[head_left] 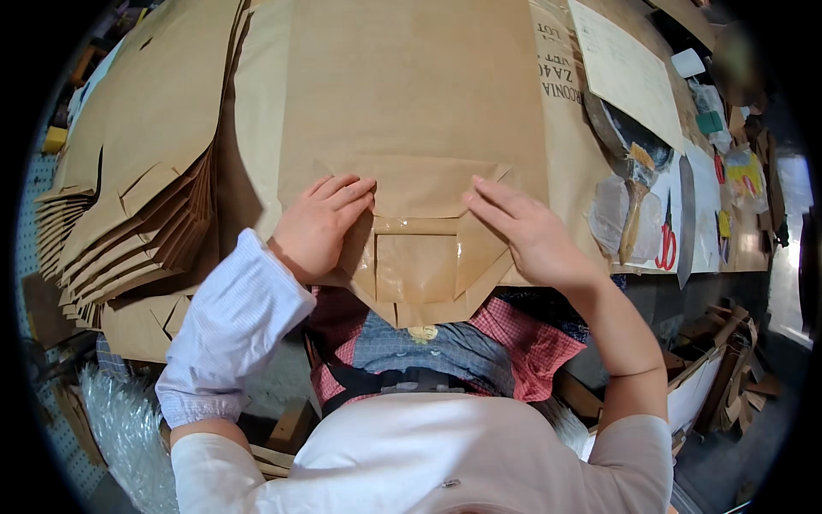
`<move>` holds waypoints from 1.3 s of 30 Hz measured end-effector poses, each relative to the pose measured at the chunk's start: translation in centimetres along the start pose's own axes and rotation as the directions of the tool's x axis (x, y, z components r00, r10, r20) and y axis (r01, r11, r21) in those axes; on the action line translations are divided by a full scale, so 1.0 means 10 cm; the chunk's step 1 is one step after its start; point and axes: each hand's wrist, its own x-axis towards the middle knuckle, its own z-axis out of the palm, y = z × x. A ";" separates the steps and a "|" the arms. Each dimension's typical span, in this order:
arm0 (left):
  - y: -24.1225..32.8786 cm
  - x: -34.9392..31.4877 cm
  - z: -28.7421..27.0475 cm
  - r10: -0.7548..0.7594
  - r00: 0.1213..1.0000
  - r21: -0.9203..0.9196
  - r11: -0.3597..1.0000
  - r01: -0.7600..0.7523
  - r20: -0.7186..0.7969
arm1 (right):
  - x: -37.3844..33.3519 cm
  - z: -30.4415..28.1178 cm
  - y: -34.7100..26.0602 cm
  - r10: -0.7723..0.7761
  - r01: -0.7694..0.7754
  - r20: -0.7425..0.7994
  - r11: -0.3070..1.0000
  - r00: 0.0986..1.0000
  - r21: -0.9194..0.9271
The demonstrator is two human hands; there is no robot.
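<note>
A large brown paper bag (411,103) lies flat in front of me. Its near end is folded into a bottom with slanted corners, and a rectangular panel (417,264) there shows wet, shiny patches along its edges. My left hand (318,224) rests on the left side of the fold, fingers extended over the paper. On the opposite side my right hand (529,231) lies with outstretched fingers against the right corner of the fold. Neither hand grips anything that I can see; the thumbs are mostly hidden. The bag's folded tip hangs past the table edge toward my lap.
A thick stack of folded brown bags (145,188) sits at the left. To the right are a glue brush (635,206) on a bowl, red-handled scissors (666,244), a long blade (686,218) and a pale sheet (629,73). Plastic strands (124,437) stand low at left.
</note>
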 end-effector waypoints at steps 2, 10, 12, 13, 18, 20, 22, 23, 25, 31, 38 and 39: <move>-0.09 0.00 -0.04 -0.034 0.997 -0.432 0.900 0.062 0.072 | -0.10 0.02 0.00 0.097 -0.095 -0.027 0.994 0.995 0.063; -0.12 -0.15 0.08 0.127 0.991 -0.334 0.937 -0.106 0.042 | -0.23 0.40 -0.44 0.132 -0.128 -0.256 0.991 0.958 0.034; -0.07 -0.21 0.07 0.099 0.995 -0.370 0.924 -0.095 -0.007 | -0.37 0.54 -0.28 0.216 -0.200 -0.321 0.976 0.922 0.083; -0.01 -0.23 0.05 0.059 0.997 -0.354 0.932 -0.074 -0.055 | -0.36 0.54 -0.23 0.252 -0.228 -0.352 0.968 0.902 0.110; -0.07 -0.08 0.23 -0.339 0.915 -0.592 0.791 0.152 -0.217 | -0.05 0.33 -0.05 0.508 -0.391 -0.177 0.804 0.843 0.448; -0.09 0.10 0.18 -0.470 0.877 -0.656 0.694 0.296 -0.101 | 0.12 0.32 0.02 0.536 -0.382 -0.164 0.754 0.828 0.535; -0.09 0.14 0.28 -0.468 0.856 -0.520 0.799 0.302 -0.222 | 0.19 0.40 0.04 0.588 -0.436 -0.150 0.726 0.795 0.532; -0.09 0.16 0.32 -0.458 0.843 -0.445 0.841 0.308 -0.281 | 0.22 0.43 0.03 0.599 -0.462 -0.150 0.732 0.787 0.501; -0.05 0.19 0.35 -0.463 0.813 -0.350 0.871 0.344 -0.353 | 0.23 0.49 0.02 0.610 -0.490 -0.164 0.745 0.775 0.454; 0.02 0.48 0.26 -0.674 0.673 -0.206 0.737 0.644 -0.305 | 0.53 0.51 -0.03 0.705 -0.693 -0.192 0.708 0.683 0.136; 0.15 0.29 0.14 -0.301 0.795 0.101 0.906 0.410 -0.527 | 0.37 0.58 -0.08 0.532 -0.505 -0.356 0.846 0.768 0.174; 0.19 0.27 0.15 -0.176 0.831 0.079 0.964 0.255 -0.527 | 0.30 0.59 -0.16 0.439 -0.414 -0.435 0.897 0.786 0.157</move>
